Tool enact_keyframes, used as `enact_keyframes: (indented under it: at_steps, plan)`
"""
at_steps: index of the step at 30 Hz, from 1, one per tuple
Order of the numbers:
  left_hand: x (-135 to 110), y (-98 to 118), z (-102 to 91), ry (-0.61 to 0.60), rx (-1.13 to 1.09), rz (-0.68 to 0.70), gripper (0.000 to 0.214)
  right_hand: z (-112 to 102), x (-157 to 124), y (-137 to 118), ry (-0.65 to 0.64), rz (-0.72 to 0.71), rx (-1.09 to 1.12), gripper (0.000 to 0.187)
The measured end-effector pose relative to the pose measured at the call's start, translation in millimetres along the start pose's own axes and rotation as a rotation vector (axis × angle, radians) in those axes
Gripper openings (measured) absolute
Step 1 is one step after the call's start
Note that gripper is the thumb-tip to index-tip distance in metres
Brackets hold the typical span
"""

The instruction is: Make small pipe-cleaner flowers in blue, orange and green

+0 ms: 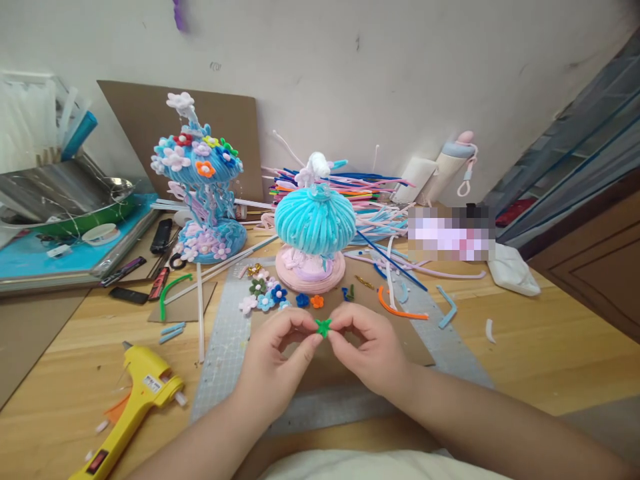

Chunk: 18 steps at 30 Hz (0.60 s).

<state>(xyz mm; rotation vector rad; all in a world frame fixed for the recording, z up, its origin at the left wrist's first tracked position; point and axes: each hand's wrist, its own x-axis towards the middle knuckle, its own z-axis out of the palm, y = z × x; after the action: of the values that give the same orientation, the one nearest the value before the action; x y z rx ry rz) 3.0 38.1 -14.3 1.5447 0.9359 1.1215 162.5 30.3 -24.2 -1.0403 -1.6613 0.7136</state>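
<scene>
My left hand (280,357) and my right hand (370,347) meet over a brown card (400,333) on a grey cutting mat (225,347). Both pinch a small green pipe-cleaner flower (323,327) between thumb and fingertips. Just beyond it lie several small finished flowers (267,297) in blue, white and orange. Behind those stands a turquoise pipe-cleaner dome on a pink base (314,233). A taller blue decorated mushroom model (203,193) stands further left.
A yellow glue gun (137,400) lies at the front left of the wooden table. A heap of coloured pipe cleaners (350,190) lies against the wall. Trays and boards (65,227) fill the left side. Loose cut pieces (400,303) lie right of the dome.
</scene>
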Motion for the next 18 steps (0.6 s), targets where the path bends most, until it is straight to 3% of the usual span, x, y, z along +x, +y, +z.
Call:
enact_keyframes:
  at_steps: [10,18]
  plan:
    - [-2.8,-1.6,2.0,0.08,0.349,0.15,0.011,4.3,-4.3,0.0,-0.036,-0.081,-0.076,0.011]
    - [0.5,0.4,-5.7,0.001,0.394,0.178,0.011,-4.8,2.3,0.7,-0.142,-0.11,-0.07,0.008]
